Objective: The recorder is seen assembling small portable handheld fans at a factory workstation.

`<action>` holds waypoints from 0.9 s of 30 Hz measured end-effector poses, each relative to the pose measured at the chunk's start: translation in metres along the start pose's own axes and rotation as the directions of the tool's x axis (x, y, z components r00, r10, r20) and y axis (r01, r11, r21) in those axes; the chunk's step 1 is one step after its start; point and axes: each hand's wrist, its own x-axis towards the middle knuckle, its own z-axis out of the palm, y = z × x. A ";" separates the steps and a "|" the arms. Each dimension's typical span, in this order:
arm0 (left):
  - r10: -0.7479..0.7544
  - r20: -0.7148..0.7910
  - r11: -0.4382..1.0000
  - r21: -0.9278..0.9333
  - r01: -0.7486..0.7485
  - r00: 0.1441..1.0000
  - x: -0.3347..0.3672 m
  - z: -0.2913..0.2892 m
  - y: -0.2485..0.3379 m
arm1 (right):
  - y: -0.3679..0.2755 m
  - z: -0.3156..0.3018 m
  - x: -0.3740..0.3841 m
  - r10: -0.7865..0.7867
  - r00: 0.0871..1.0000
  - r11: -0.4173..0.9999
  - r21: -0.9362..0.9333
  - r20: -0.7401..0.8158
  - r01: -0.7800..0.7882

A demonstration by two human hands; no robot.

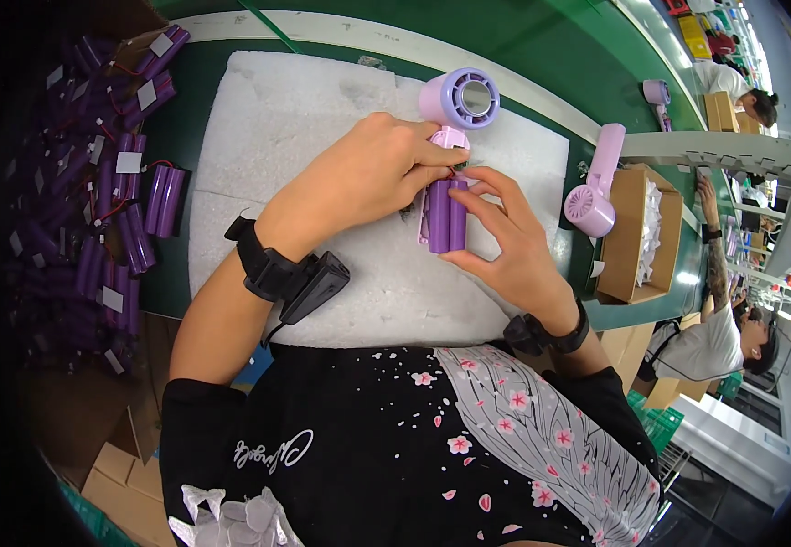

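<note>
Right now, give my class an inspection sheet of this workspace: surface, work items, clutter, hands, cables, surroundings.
Surface: white foam sheet on a green bench.
Work items: lilac handheld fan; purple battery pair along its handle, seating unclear.
Clutter: heaped battery packs left; second fan and open carton right.
Hands: left hand at the fan's upper handle; right hand gripping the battery pair.
Cables: red wire by the battery pair, partly hidden.
Surroundings: co-workers in white tops, right.

Two purple batteries lie lengthwise against a lilac fan.
</note>
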 end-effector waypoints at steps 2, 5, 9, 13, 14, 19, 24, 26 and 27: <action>0.006 -0.001 1.000 -0.006 -0.006 1.000 0.000 0.000 -0.002 | 0.001 0.002 -0.001 0.010 1.000 1.000 0.015 -0.029 -0.009; 0.018 -0.009 1.000 -0.017 -0.018 1.000 0.001 -0.001 -0.002 | 0.001 0.001 -0.001 0.015 0.999 1.000 0.018 -0.044 -0.014; 0.006 0.014 1.000 -0.014 -0.006 1.000 0.002 -0.003 -0.002 | 0.005 -0.001 0.000 -0.015 0.999 1.000 -0.021 -0.049 0.014; 0.023 -0.012 1.000 -0.011 -0.023 1.000 0.001 -0.001 -0.005 | 0.006 -0.001 0.000 -0.081 0.995 0.991 -0.108 -0.057 0.074; 0.009 -0.001 1.000 -0.024 -0.009 1.000 0.001 -0.002 -0.004 | 0.005 0.000 0.001 -0.087 0.994 0.988 -0.131 -0.061 0.079; -0.004 0.017 0.999 -0.046 0.005 1.000 0.001 -0.002 -0.007 | 0.006 0.004 -0.001 -0.098 0.991 0.986 -0.142 -0.094 0.084; -0.084 0.069 0.989 -0.114 0.092 0.994 0.001 -0.006 -0.003 | 0.006 0.004 0.002 -0.056 0.994 0.996 -0.078 -0.096 0.049; -0.124 0.101 0.984 -0.117 0.136 0.987 0.005 -0.011 0.002 | 0.002 0.004 0.007 0.063 0.994 0.998 0.035 -0.095 -0.060; -0.160 0.136 0.977 -0.116 0.176 0.978 0.006 -0.014 0.003 | 0.000 0.006 0.009 0.124 0.988 0.989 0.092 -0.094 -0.115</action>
